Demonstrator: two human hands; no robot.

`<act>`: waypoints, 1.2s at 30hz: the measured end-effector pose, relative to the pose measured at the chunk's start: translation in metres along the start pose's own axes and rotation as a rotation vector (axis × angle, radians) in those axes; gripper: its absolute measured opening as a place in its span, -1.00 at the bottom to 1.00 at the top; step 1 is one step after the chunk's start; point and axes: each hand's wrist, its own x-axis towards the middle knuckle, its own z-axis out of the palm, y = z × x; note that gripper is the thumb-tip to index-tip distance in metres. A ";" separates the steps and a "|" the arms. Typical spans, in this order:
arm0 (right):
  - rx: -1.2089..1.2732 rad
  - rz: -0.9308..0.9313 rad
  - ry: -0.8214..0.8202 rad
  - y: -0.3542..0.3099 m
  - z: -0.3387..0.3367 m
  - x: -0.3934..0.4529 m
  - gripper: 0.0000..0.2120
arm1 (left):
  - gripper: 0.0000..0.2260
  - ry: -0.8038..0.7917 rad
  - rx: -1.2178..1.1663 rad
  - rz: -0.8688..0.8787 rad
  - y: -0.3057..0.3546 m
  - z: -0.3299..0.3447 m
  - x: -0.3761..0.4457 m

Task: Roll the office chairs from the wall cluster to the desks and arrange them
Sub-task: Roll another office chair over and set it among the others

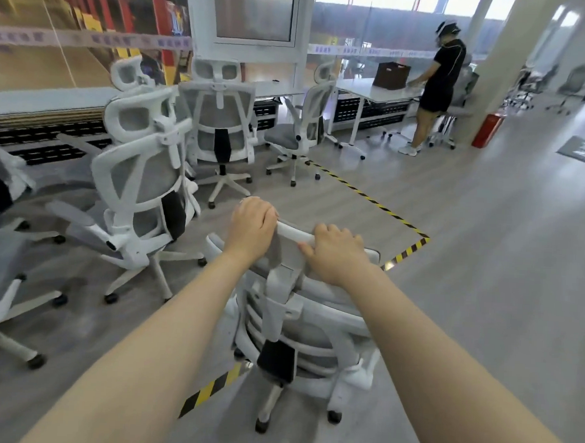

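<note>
White plastic frames and grey mesh make up every chair in sight, and the one being moved, the held chair [300, 309], stands on open floor astride the yellow-and-black floor tape [370, 200], its back toward the camera. The left hand [253, 227] is curled over the left end of its headrest [292, 233], fingers wrapped down the far side; the right hand [335, 252] clasps the right part of the same bar, thumb lying along the near edge. Both hands are clenched on that headrest.

To the left, inside the taped area, the wall cluster [144, 179] crowds close together — several chairs at odd angles, one leaning back. Farther off, one small chair [297, 133] stands just beside the left end of the white desk [376, 90], where another person [439, 83] is busy near a brown box [392, 75] at the desk's right edge.

As a judgement: the chair should roll easily on its casters over this smooth floor, yet swivel and wander — light to push, awkward to steer. The headrest is likely adjustable and may give under force; the stiffer upper frame of the backrest looks the surer hold for turning it in toward the desk's edge.
</note>
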 end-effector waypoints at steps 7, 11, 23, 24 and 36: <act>0.022 0.008 -0.031 0.063 -0.009 0.183 -0.54 | -0.57 -0.141 0.105 0.007 -0.056 0.079 0.172; 0.008 -0.019 -0.047 0.091 -0.013 0.286 -0.53 | -0.60 -0.148 0.092 0.019 -0.084 0.115 0.257; -0.017 -0.157 -0.074 0.131 -0.019 0.551 -0.52 | -0.68 -0.081 0.144 -0.097 -0.178 0.184 0.458; -0.021 -0.175 -0.072 0.131 -0.019 0.573 -0.52 | -0.70 -0.068 0.148 -0.099 -0.189 0.187 0.474; 0.052 -0.301 -0.007 0.111 -0.012 0.806 -0.53 | -0.73 0.032 0.271 -0.124 -0.310 0.207 0.629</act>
